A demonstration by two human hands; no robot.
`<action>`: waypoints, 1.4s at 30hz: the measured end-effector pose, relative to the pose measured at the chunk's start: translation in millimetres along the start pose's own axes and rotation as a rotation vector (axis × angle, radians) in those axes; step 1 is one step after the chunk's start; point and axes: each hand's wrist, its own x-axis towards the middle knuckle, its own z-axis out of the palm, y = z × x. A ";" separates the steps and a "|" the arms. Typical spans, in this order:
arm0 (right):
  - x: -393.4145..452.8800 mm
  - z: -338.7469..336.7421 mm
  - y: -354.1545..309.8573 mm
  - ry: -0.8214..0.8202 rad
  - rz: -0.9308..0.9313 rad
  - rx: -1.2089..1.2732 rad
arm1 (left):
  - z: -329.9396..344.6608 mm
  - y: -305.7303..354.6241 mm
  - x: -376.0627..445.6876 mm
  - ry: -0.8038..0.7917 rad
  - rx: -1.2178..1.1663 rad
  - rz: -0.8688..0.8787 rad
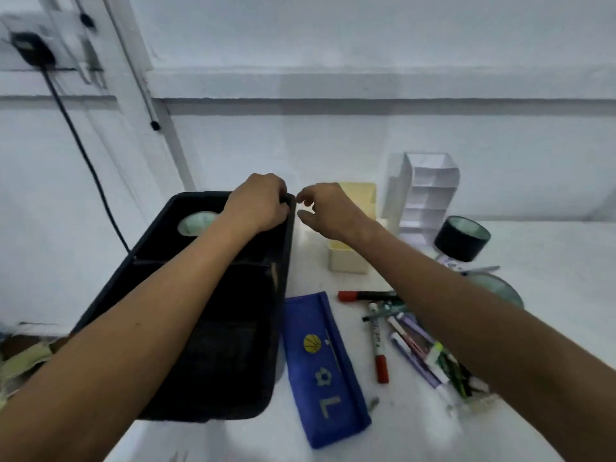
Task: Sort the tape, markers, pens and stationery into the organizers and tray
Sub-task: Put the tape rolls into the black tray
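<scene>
One black tray (186, 328), two organizers (425, 195), three tape rolls (461, 240), one blue pencil case (325, 368).

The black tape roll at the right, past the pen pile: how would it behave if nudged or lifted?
The black tape roll looks tilted, propped on things beneath it, so a nudge would probably make it slide or tip off. Being round, it may roll once on edge. Its open core should make it easy to hook and lift.

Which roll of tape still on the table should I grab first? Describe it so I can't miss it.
Start at the white tiered organizer against the back wall. Just right of its base stands a black tape roll, tilted on edge. Unlike the roll in the black tray, it sits out on the white table.
</scene>
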 end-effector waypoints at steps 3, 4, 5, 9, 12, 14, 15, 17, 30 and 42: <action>-57.0 -54.9 46.0 0.017 0.074 -0.047 | 18.1 71.4 -2.0 -0.049 -0.056 0.117; -77.1 -72.0 63.9 0.023 0.120 -0.060 | 25.6 95.6 -4.3 -0.077 -0.076 0.160; -96.0 -87.3 78.4 0.027 0.169 -0.064 | 32.6 115.2 -7.1 -0.104 -0.099 0.197; -167.5 -136.4 144.9 -0.021 0.344 -0.114 | 67.0 186.8 -15.8 -0.214 -0.188 0.351; -197.2 -150.0 184.5 -0.116 0.466 -0.137 | 90.8 223.4 -11.9 -0.258 -0.160 0.432; -208.8 -151.9 200.3 -0.169 0.524 -0.085 | 103.2 245.0 -4.7 -0.257 -0.122 0.479; -211.9 -151.0 202.9 -0.195 0.546 -0.041 | 108.0 252.4 0.0 -0.254 -0.094 0.500; -215.9 -147.3 207.9 -0.242 0.587 0.081 | 116.8 265.3 9.7 -0.260 -0.033 0.520; -219.7 -126.5 228.8 -0.266 0.662 0.394 | 152.5 282.6 39.5 -0.313 0.078 0.498; -210.7 -181.2 207.1 -0.122 0.630 0.482 | 54.5 298.7 20.4 -0.060 -0.021 0.565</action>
